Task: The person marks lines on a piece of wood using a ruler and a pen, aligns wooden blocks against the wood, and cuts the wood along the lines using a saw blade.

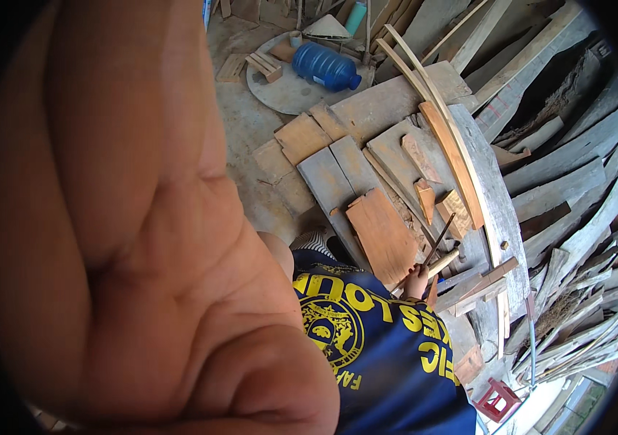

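Note:
My left hand (178, 290) is very close to the camera and fills the left half of the view. Its palm faces me, with the fingers stretched up and their tips out of sight. Past my navy shirt with yellow print (389, 341), my right hand (418, 280) is small and closed at the edge of the wood pile. A thin dark rod (440, 239) rises from its fingers. Against the same hand lies a pale wooden stick (445, 262); whether it is gripped too is unclear. A reddish-brown board (384, 235) lies just beyond.
Long curved wooden strips (454, 163) run along the right of the boards. Rough planks (563, 174) lean in stacks at far right. A blue water bottle (326, 67) lies on a round slab (269, 93) at the back. A red plastic stool (497, 400) stands lower right.

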Tool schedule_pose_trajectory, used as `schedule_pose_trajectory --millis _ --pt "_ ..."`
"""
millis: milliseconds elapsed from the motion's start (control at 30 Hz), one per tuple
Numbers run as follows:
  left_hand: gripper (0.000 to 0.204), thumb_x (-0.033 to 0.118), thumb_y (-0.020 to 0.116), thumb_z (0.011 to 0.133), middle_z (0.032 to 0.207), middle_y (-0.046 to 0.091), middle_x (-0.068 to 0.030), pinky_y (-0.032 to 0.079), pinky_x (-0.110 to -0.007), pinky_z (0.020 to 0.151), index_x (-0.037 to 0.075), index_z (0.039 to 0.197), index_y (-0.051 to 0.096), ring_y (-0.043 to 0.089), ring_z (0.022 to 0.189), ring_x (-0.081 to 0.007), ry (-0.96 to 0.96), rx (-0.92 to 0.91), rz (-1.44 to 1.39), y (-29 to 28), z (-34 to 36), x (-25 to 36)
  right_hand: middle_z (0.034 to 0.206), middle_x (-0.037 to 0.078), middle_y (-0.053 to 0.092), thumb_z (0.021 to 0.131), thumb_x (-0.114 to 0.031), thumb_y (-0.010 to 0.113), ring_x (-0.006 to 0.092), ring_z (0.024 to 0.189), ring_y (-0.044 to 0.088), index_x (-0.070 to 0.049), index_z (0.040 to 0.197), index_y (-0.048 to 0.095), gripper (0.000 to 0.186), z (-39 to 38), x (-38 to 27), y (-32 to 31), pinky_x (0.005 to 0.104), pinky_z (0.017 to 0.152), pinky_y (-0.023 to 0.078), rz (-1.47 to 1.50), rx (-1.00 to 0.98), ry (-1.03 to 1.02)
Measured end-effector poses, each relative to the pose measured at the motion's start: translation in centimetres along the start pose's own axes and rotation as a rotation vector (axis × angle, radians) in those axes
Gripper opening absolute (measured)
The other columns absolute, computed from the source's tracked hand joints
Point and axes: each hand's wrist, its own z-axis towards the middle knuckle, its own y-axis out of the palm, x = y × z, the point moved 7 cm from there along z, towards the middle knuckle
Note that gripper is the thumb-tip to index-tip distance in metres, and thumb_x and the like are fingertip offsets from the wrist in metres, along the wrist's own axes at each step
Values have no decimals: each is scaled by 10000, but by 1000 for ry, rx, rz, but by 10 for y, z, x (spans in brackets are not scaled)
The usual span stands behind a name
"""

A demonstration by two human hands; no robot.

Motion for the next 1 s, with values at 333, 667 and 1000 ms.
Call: schedule_pose_trajectory --millis 333,667,1000 --pt "695 449 175 1002 1431 305 -300 190 -439 1141 -124 1390 231 269 1370 -377 -55 -89 142 3 -6 6 760 124 594 937 -108 473 219 673 556 3 912 550 137 -10 -20 9 330 623 443 -131 -47 -141" --pt "684 438 176 1005 1424 321 -298 193 -435 1139 -127 1383 252 280 1366 -377 -177 -212 155 17 -15 -17 795 164 629 921 -120 481 299 736 612 -16 941 569 138 -36 -3 0 378 669 471 -270 6 -32" --pt "674 426 176 1008 1416 336 -297 197 -431 1138 -129 1376 273 291 1362 -376 -484 -402 55 17 -39 -93 822 229 648 950 -216 488 422 805 627 -24 973 590 218 -83 -41 -19 450 665 489 -173 -35 284"
